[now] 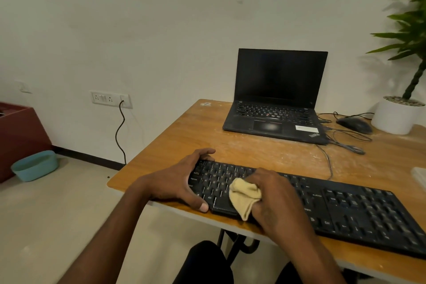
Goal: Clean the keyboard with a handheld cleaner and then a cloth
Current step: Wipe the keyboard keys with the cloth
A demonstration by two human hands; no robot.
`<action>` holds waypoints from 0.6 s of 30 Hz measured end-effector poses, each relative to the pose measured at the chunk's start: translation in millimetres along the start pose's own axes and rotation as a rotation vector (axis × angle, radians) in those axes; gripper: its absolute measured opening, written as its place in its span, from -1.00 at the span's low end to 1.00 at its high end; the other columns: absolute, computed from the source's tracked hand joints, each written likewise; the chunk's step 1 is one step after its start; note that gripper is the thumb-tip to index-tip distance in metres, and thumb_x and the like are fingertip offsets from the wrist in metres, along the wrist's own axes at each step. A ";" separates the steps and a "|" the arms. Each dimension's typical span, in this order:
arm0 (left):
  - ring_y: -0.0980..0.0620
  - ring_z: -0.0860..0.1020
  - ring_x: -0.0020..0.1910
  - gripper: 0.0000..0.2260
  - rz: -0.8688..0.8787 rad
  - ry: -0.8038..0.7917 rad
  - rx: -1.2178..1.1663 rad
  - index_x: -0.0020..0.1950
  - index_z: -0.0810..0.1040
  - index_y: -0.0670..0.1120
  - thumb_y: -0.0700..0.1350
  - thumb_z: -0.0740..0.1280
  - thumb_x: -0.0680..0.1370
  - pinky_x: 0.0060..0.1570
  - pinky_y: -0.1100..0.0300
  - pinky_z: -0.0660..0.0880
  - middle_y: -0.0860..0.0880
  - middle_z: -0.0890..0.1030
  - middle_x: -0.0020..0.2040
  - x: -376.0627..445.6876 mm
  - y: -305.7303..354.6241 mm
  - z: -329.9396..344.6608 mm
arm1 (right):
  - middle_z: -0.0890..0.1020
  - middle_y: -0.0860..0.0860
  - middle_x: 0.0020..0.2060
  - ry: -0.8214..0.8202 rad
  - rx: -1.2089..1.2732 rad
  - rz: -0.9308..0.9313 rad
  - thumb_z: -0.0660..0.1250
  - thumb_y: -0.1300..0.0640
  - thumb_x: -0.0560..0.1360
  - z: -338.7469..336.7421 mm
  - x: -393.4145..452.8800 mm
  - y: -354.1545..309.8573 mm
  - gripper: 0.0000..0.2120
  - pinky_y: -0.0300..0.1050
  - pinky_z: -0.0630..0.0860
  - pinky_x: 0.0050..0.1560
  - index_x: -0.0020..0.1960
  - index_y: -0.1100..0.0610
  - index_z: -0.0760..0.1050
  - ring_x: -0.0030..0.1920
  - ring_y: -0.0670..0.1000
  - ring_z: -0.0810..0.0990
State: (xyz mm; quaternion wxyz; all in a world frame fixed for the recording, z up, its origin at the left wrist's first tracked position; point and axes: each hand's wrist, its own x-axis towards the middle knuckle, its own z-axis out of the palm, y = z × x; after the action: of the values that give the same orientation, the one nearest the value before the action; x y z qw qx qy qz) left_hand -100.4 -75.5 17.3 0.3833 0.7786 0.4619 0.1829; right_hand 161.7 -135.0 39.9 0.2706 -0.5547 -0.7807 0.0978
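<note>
**Cloth wipe under way at the keyboard's left end, close to the desk edge**

Head view: the black keyboard (345, 210) is lying slantwise along the near edge of the wooden desk (184, 136), its near-left corner sitting right at the lip. The left hand (182, 182) is clamping that left end, fingers curled over the far edge and thumb pressing the front edge. The right hand (274, 193) is bunching a yellow cloth (244, 198) in curled fingers and pressing it onto the keys near the space bar.

The likeliest trouble is the keyboard sliding off the lip if the left hand is easing off while the cloth is being pushed toward the person. Hard rubbing with a bunched cloth could also be snagging a keycap and prising it up. The desk is looking dusty around the laptop (276, 99), so a dragged cloth may be picking up grit and smearing it back. No handheld cleaner is showing in this view.
</note>
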 end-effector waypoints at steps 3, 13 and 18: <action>0.21 0.39 0.47 0.11 -0.003 0.007 0.001 0.59 0.04 0.44 -0.04 0.73 0.33 0.48 0.08 0.45 0.25 0.29 0.52 1.1 -2.2 0.8 | 0.52 -0.20 -0.06 0.027 -0.031 -0.024 0.47 0.18 0.46 6.0 0.8 -6.0 -0.68 -0.22 0.32 -0.11 0.18 -0.05 0.63 0.00 -0.13 0.41; 0.21 0.37 0.48 0.12 0.006 0.004 0.017 0.59 0.04 0.43 0.01 0.72 0.30 0.47 0.15 0.42 0.25 0.30 0.52 2.3 -3.1 0.8 | 0.51 -0.17 -0.05 -0.032 -0.018 -0.134 0.47 0.18 0.44 16.6 -5.6 -21.1 -0.69 -0.20 0.36 -0.09 0.16 -0.04 0.63 -0.01 -0.13 0.38; 0.24 0.39 0.44 0.10 -0.002 -0.007 0.007 0.58 0.04 0.45 0.05 0.70 0.28 0.37 0.24 0.47 0.27 0.29 0.50 2.9 -5.3 0.0 | 0.49 -0.20 -0.16 0.023 -0.029 -0.040 0.47 0.26 0.38 -2.8 -18.5 8.3 -0.68 -0.33 0.28 -0.26 0.05 -0.05 0.66 -0.10 -0.16 0.40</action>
State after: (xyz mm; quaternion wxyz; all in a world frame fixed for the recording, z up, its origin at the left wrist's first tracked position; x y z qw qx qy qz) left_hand -102.1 -71.6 13.0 0.3826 0.7801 0.4618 0.1782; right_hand 174.4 -149.4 32.6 0.2733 -0.5438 -0.7899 0.0748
